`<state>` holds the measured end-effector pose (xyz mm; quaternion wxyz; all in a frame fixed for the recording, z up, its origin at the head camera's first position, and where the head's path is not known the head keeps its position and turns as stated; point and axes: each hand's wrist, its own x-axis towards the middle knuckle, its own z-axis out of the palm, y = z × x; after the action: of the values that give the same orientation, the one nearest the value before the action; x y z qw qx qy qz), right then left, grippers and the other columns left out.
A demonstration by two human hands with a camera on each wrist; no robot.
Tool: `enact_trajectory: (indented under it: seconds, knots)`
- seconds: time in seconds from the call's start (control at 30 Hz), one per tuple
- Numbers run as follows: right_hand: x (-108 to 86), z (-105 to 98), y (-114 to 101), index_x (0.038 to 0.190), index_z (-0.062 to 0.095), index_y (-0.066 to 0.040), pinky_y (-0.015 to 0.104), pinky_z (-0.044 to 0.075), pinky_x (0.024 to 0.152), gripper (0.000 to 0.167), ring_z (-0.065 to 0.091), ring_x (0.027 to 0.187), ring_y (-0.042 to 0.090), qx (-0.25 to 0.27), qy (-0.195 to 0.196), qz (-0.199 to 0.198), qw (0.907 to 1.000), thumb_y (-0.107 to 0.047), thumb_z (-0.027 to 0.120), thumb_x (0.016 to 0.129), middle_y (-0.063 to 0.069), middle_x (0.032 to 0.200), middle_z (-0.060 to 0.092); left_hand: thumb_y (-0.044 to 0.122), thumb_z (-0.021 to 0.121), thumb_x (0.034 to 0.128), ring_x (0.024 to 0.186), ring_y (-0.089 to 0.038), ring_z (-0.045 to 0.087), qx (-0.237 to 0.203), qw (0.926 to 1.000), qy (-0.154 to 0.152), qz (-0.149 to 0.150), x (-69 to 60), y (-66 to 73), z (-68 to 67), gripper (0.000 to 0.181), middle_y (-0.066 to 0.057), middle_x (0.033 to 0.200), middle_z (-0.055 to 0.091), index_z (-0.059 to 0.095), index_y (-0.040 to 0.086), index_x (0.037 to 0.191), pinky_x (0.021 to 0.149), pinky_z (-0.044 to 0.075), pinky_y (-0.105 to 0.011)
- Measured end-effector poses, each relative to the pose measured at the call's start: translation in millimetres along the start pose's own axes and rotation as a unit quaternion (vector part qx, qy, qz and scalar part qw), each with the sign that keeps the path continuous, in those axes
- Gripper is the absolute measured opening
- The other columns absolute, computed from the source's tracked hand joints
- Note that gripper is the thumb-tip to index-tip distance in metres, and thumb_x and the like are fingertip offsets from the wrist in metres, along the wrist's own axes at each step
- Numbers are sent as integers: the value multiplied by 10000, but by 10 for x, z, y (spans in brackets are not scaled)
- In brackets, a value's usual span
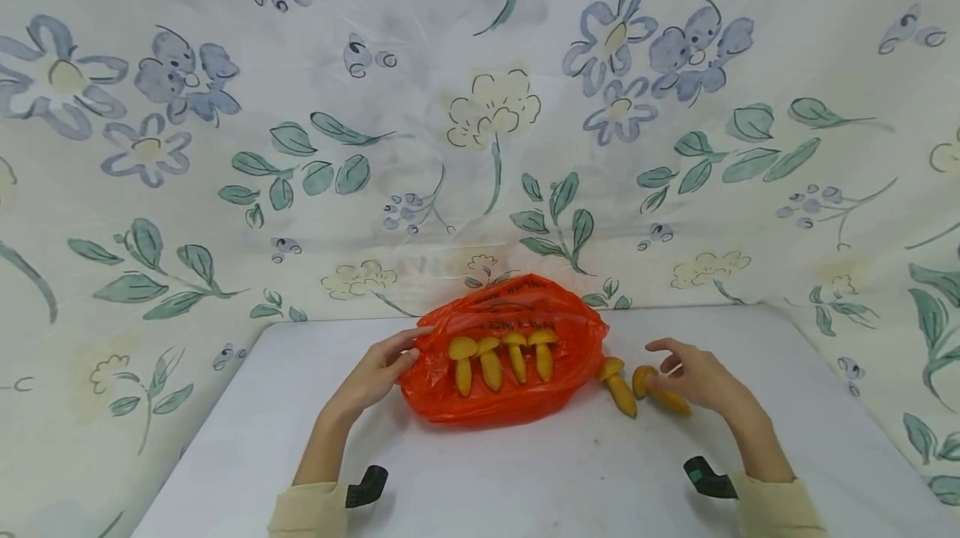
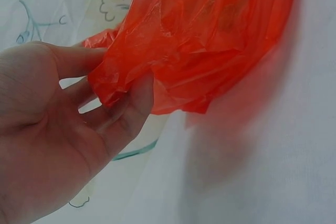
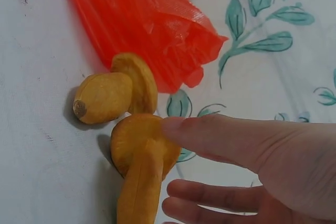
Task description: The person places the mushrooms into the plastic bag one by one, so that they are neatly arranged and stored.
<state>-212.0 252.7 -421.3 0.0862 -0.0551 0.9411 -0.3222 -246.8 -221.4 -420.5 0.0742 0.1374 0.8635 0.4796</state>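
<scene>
A red plastic bag (image 1: 495, 409) lies on the white table, with several yellow-brown mushrooms (image 1: 491, 367) in a row on its middle. My left hand (image 1: 378, 371) holds the bag's left edge; in the left wrist view the thumb and fingers of this hand (image 2: 73, 114) are round the crumpled plastic (image 2: 210, 40). Two more mushrooms lie right of the bag. In the right wrist view, my right hand (image 3: 252, 161) has its thumb at the cap of the nearer mushroom (image 3: 139, 182), its other fingers apart. The other mushroom (image 3: 105, 98) lies beside it, close to the bag.
The white table (image 1: 540, 480) ends at a wall covering (image 1: 420, 146) with a flower and leaf pattern. Dark devices (image 1: 367, 486) stick out near both wrists, beside cream sleeves (image 1: 309, 509).
</scene>
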Motion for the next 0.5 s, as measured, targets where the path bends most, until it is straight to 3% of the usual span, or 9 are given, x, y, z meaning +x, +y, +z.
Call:
enact_trajectory:
  seconds: [0.5]
  knots:
    - [18, 33, 23, 1378, 509, -116, 393, 570, 737, 589, 602, 884, 218, -172, -509, 324, 9980, -228, 747, 851, 132, 1054, 653, 191, 508, 1021, 1335, -373, 488, 56, 10000, -23, 56, 13, -33, -7, 403, -152, 1460, 506, 517, 246, 1420, 1055, 476, -506]
